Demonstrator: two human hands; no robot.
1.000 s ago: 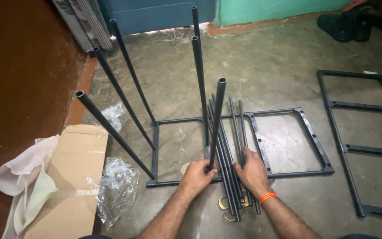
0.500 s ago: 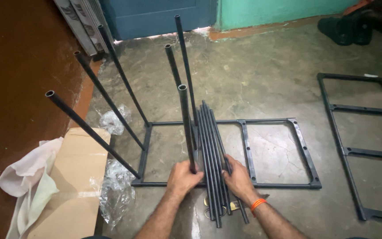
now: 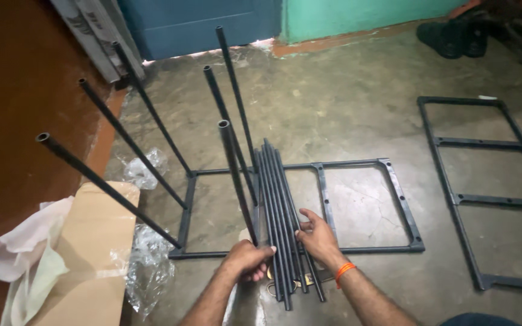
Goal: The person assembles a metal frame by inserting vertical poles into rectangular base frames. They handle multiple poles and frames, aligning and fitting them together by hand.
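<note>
We clench our left hand (image 3: 246,261) round the bundle of thin black metal rods (image 3: 280,223), running six to twelve o'clock on the floor; our right hand's (image 3: 316,236) fingers press it, opened, from three o'clock.

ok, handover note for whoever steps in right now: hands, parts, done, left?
Left hand: closed around the base of an upright black tube at the floor frame.
Right hand: open, resting on the bundle of loose black tubes lying across the frame.
Done: six tubes stand up from the frame's left bay.
Left: bundle unplaced; second frame lies bare to the right.
</note>
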